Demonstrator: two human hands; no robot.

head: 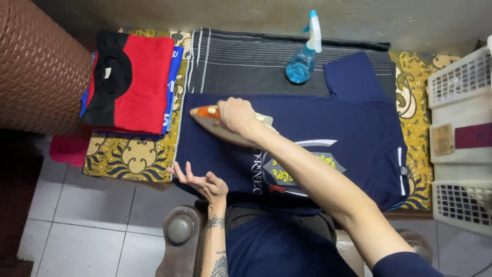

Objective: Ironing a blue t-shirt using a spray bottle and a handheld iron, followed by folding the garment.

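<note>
right grip (237, 116) clasps 1 iron (205, 119); left grip (202, 180) open on 1 navy shirt (359, 128).

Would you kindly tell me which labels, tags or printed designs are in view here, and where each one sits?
Neck label: small pale rectangle inside the black collar of the folded red shirt, top left.
Printed design: shield shape in white, yellow and a little red with pale lettering, on the navy shirt, beside the right forearm.
Cards: one tan, one maroon, flat rectangles on the white baskets, far right.
No screens or signs.
</note>
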